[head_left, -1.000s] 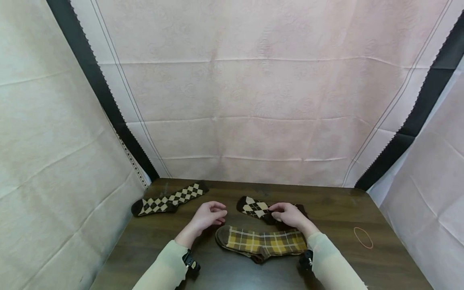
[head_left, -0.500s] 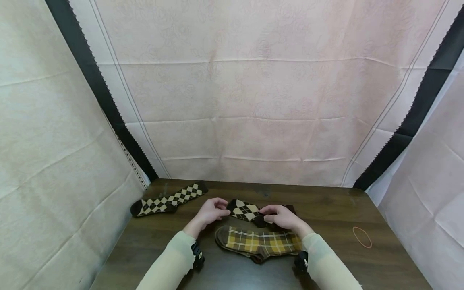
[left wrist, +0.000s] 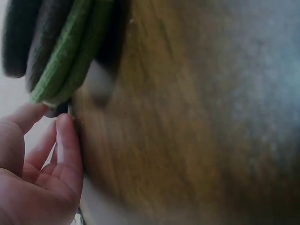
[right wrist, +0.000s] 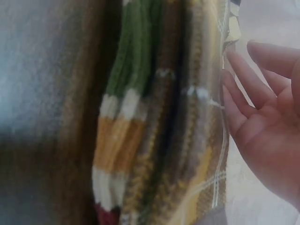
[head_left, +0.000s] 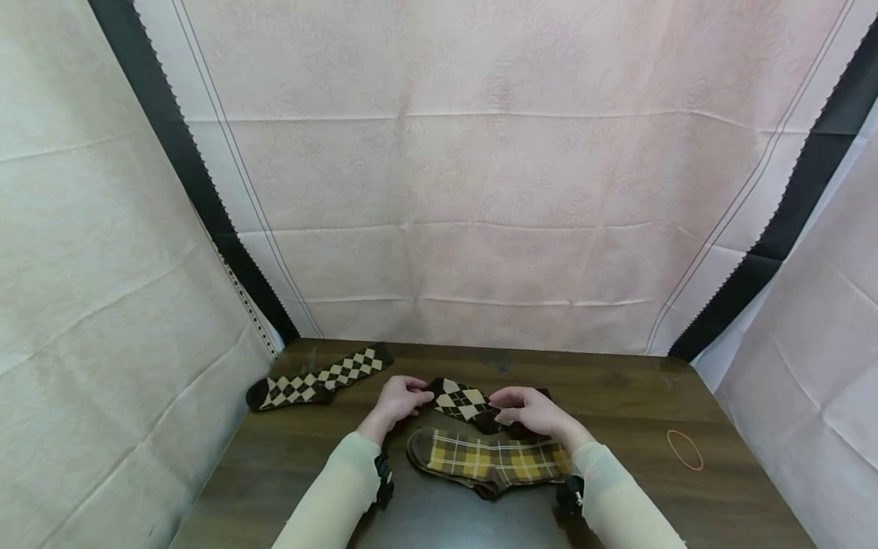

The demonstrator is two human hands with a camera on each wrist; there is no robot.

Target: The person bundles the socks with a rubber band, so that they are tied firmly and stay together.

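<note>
A black-and-cream argyle sock (head_left: 461,401) lies behind a stack of folded socks (head_left: 497,457), topped by a yellow-brown plaid one. My left hand (head_left: 399,398) pinches the argyle sock's dark toe between thumb and fingers; in the left wrist view its fingertips (left wrist: 65,123) close on a dark bit of fabric below the green and dark sock ends. Over the argyle sock's other half is my right hand (head_left: 531,409), thumb and fingers apart, covering part of it. The right wrist view shows that hand (right wrist: 267,98) with loosely spread fingers beside the stack's layered edge.
Another argyle sock (head_left: 322,381) is stretched out at the table's back left. A thin rubber band (head_left: 685,450) lies on the right side of the brown table (head_left: 617,473). Pale fabric walls (head_left: 480,229) enclose the table at the back and sides.
The argyle sock has shifted left along with my right hand. My left hand has come up to its toe and taken hold. The sock stack stays where it was.
</note>
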